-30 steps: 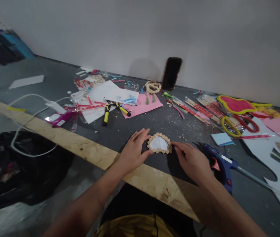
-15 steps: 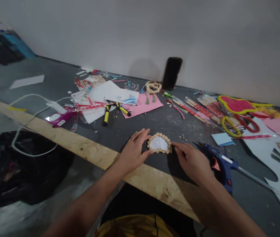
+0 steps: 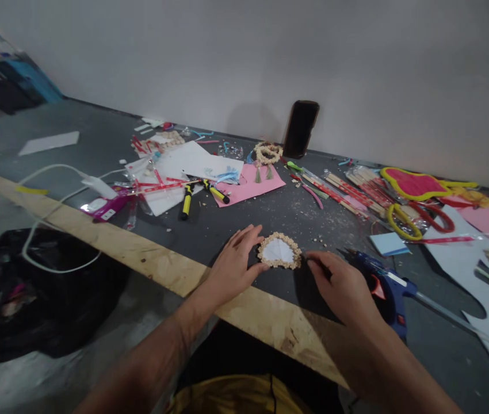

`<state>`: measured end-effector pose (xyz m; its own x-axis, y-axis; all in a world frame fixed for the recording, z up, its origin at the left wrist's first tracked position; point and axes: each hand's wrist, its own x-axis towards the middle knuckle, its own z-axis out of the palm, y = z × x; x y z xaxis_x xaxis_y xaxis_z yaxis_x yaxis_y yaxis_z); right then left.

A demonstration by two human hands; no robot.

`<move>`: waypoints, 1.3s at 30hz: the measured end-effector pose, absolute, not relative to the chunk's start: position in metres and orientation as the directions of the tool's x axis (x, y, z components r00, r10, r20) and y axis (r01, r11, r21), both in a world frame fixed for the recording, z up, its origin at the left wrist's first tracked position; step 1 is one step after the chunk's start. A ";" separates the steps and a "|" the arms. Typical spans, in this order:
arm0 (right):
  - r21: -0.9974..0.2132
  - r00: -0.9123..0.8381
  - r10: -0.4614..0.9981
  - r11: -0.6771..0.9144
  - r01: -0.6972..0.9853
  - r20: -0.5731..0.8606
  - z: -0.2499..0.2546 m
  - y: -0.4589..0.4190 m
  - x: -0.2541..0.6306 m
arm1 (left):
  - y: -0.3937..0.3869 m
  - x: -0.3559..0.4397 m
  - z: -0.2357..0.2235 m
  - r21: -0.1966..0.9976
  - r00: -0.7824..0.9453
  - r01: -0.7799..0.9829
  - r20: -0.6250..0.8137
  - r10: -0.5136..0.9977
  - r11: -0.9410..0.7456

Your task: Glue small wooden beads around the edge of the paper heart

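Observation:
A small white fan-shaped card edged with beige beads [image 3: 279, 252] lies flat on the dark table [image 3: 236, 221] near its wooden front edge. My left hand [image 3: 233, 264] rests flat beside the card's left side, fingers stretched out and touching its rim. My right hand [image 3: 339, 282] is at the card's right side, fingers curled, with the fingertips just off the beaded rim. Nothing shows in either hand.
A blue glue gun [image 3: 385, 287] lies just right of my right hand. Behind are yellow-handled cutters [image 3: 186, 201], pink paper [image 3: 248, 181], a phone [image 3: 300, 128] leaning on the wall, scissors [image 3: 417, 221], stick packs and white paper. A black bag [image 3: 33, 293] sits below the left edge.
My right hand has drawn slightly back and right from the beaded card. My left hand and the card have stayed where they were.

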<state>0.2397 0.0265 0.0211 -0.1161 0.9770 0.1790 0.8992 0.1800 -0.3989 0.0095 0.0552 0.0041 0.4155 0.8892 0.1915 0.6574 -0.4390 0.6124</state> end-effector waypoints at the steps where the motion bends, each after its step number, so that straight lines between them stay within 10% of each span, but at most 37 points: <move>1: -0.419 -0.126 0.975 0.194 0.887 0.184 0.021 0.025 0.239 | 0.055 0.010 0.004 0.613 0.416 0.655 0.195 0.888 -0.442; 39: -0.304 -0.265 0.936 0.328 0.894 0.231 0.015 0.026 0.220 | 0.055 0.010 0.004 0.604 0.407 0.657 0.219 0.887 -0.451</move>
<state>0.2203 0.0256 0.0148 -0.2648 0.9363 0.2307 0.8944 0.3279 -0.3043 0.0101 0.0549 0.0035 0.4073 0.8868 0.2185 0.6572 -0.4508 0.6040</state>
